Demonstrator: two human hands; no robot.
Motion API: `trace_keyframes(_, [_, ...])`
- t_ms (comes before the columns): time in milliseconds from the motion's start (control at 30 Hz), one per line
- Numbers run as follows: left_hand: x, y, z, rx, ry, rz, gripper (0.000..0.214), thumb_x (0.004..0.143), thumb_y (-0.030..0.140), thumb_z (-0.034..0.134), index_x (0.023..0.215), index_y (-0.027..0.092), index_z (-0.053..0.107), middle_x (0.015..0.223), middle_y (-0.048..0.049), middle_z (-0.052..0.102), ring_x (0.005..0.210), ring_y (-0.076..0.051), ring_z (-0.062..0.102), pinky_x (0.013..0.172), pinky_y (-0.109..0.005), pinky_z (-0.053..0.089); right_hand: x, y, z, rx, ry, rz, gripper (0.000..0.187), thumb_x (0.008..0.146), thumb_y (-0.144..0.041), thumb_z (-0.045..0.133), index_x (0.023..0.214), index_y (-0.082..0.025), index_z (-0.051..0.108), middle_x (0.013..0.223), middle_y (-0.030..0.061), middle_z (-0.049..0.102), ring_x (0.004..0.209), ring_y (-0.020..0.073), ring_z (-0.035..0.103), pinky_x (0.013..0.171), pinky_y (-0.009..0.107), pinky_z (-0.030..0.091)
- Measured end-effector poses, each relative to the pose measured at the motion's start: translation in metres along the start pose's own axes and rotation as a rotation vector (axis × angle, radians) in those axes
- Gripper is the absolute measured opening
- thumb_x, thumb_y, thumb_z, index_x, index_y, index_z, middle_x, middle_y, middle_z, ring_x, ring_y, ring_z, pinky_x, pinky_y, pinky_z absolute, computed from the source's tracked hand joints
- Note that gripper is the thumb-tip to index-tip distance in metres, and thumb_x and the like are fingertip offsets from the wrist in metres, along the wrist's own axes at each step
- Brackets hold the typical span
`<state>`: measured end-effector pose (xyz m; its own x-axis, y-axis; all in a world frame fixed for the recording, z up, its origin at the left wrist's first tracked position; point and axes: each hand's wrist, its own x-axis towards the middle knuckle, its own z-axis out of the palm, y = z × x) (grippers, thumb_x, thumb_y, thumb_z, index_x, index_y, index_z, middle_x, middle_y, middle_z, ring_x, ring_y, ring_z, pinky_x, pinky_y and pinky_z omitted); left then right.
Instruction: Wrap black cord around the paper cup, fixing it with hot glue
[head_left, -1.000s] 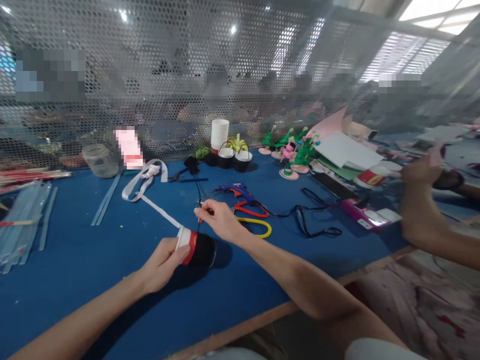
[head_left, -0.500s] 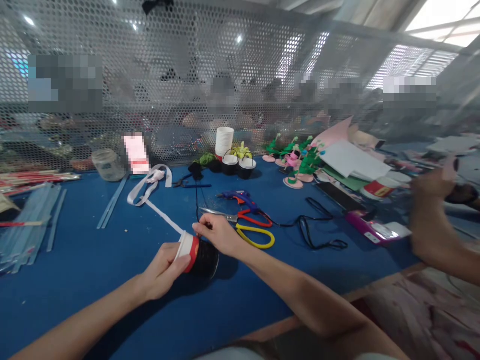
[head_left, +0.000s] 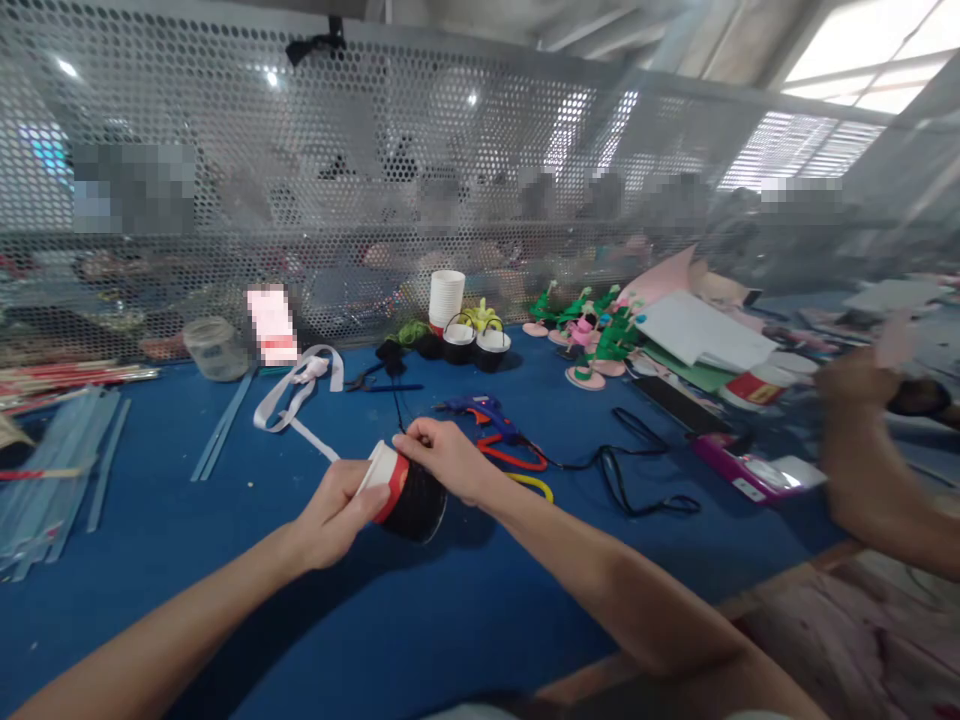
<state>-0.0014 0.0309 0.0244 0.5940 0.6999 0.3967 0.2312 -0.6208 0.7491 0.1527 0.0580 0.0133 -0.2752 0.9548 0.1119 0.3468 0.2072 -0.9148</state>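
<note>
A white-and-red paper cup (head_left: 384, 465) lies tilted on its side, its lower part wrapped in black yarn (head_left: 420, 506). My left hand (head_left: 336, 515) grips the cup round its rim, thumb on the near side. At the cup's upper right, my right hand (head_left: 450, 462) pinches the black yarn, which runs back toward a dark ball of yarn (head_left: 390, 353). My right hand and forearm partly cover the scissors, whose red handle (head_left: 517, 458) shows just beyond. Behind them rests a blue glue gun (head_left: 484, 408). White ribbon (head_left: 313, 440) trails behind my left hand.
Two small black-and-white buckets (head_left: 492, 350) stand before stacked paper cups (head_left: 447, 300). Green-leaved craft flowers (head_left: 619, 335) are at the back right. Glue sticks (head_left: 56, 480) lie left, beside a plastic jar (head_left: 215, 349). Another person's arm (head_left: 862, 450) reaches in at right.
The cup has lifted slightly and turned in my left hand. My right hand has moved up and right along it, now covering more of the scissors. The view has tilted up a little.
</note>
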Motion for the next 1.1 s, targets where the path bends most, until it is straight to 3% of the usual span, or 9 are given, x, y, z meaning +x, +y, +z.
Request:
trace_keyframes(133, [0.000,-0.006,0.001,0.021,-0.018,0.014,0.030,0.078,0.023,0.031,0.048,0.018,0.027,0.047,0.0047,0.028,0.044,-0.007,0.027,0.046,-0.023,0.023,0.002,0.004,-0.001,-0.021,-0.016,0.007,0.028,0.074,-0.038,0.046,0.059,-0.014,0.049,0.051,-0.0043,0.042,0.048,0.0072,0.037,0.047,0.020,0.029])
trace_keyframes(233, [-0.002,-0.010,0.000,0.051,0.022,0.028,0.030,0.078,0.023,0.030,0.049,0.017,0.031,0.050,0.0031,0.034,0.047,-0.009,0.031,0.049,-0.023,0.026,0.000,0.007,-0.006,0.071,-0.028,-0.005,0.037,0.079,-0.044,0.036,0.072,-0.013,0.055,0.065,0.0006,0.054,0.061,0.0102,0.048,0.058,0.022,0.037])
trace_keyframes(333, [-0.003,-0.015,-0.003,0.069,0.038,-0.060,0.028,0.079,0.025,0.030,0.057,0.015,0.045,0.058,-0.0003,0.044,0.053,-0.011,0.037,0.053,-0.023,0.031,-0.005,0.010,-0.012,0.112,-0.146,-0.004,0.040,0.080,-0.044,0.032,0.090,-0.013,0.056,0.083,0.0046,0.059,0.079,0.0145,0.053,0.071,0.027,0.040])
trace_keyframes(467, [-0.005,-0.023,-0.004,0.008,-0.051,-0.153,0.027,0.078,0.027,0.035,0.063,0.013,0.053,0.067,-0.0028,0.050,0.062,-0.013,0.040,0.059,-0.023,0.033,-0.014,0.016,-0.014,0.126,-0.265,-0.077,0.039,0.077,-0.039,0.043,0.108,-0.015,0.046,0.103,0.0067,0.055,0.093,0.0157,0.051,0.078,0.028,0.041])
trace_keyframes(567, [-0.004,-0.029,-0.003,-0.193,-0.051,-0.345,0.023,0.075,0.029,0.042,0.068,0.013,0.056,0.068,-0.0014,0.050,0.062,-0.012,0.041,0.059,-0.022,0.033,-0.018,0.023,-0.009,-0.005,-0.143,-0.131,0.046,0.072,-0.039,0.051,0.111,-0.016,0.043,0.110,0.0083,0.051,0.099,0.0172,0.048,0.085,0.031,0.038])
trace_keyframes(633, [-0.003,-0.032,0.000,-0.396,0.018,-0.526,0.023,0.072,0.033,0.045,0.070,0.012,0.056,0.063,0.0000,0.050,0.058,-0.011,0.040,0.056,-0.022,0.033,-0.020,0.026,-0.005,-0.145,-0.069,-0.175,0.052,0.067,-0.040,0.057,0.112,-0.017,0.043,0.112,0.0086,0.049,0.103,0.0189,0.045,0.089,0.034,0.034])
trace_keyframes(767, [0.000,-0.034,0.006,-0.669,0.158,-0.750,0.026,0.067,0.037,0.050,0.061,0.012,0.051,0.051,0.0035,0.043,0.049,-0.008,0.035,0.048,-0.020,0.029,-0.023,0.026,0.003,-0.269,-0.091,-0.245,0.057,0.064,-0.039,0.060,0.113,-0.016,0.042,0.113,0.0103,0.047,0.107,0.0198,0.041,0.091,0.035,0.032])
trace_keyframes(867, [-0.001,-0.031,0.010,-0.648,0.182,-0.751,0.028,0.067,0.039,0.051,0.056,0.013,0.048,0.048,0.0054,0.039,0.046,-0.006,0.030,0.044,-0.019,0.025,-0.024,0.022,0.004,-0.264,-0.126,-0.289,0.057,0.065,-0.041,0.058,0.111,-0.012,0.043,0.112,0.0127,0.047,0.107,0.0197,0.041,0.092,0.034,0.032])
trace_keyframes(1100, [-0.003,-0.024,0.011,-0.352,0.127,-0.688,0.033,0.065,0.043,0.048,0.049,0.015,0.041,0.044,0.0073,0.031,0.043,-0.006,0.025,0.042,-0.019,0.019,-0.024,0.015,0.006,-0.186,-0.167,-0.439,0.047,0.075,-0.043,0.044,0.112,-0.013,0.043,0.119,0.0133,0.043,0.112,0.0181,0.036,0.094,0.036,0.028])
